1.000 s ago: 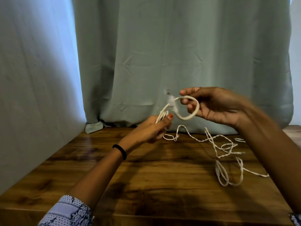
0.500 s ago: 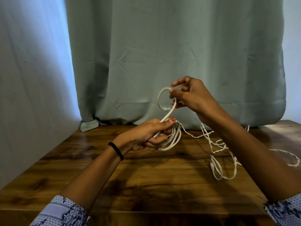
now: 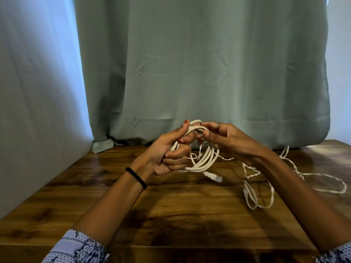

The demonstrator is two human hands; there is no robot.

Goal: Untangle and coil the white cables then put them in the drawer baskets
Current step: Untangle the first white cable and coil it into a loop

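— Above the wooden table (image 3: 171, 215), what do you count from the head view?

— Two hands and two white cables. The left hand (image 3: 167, 158) curls its fingers round one side of the coiled cable (image 3: 204, 160), thumb up against the top loop. The right hand (image 3: 228, 138) pinches the top of the same coil between thumb and fingertips. One clear plug (image 3: 213, 176) hangs below the coil. The thinner tangled cable (image 3: 266, 179) lies loose on the table to the right, before the green curtain (image 3: 199, 73).

— And against half a second ago?

— Then the right hand held one raised loop apart from the left; now the hands meet and the loops sit gathered in one coil.
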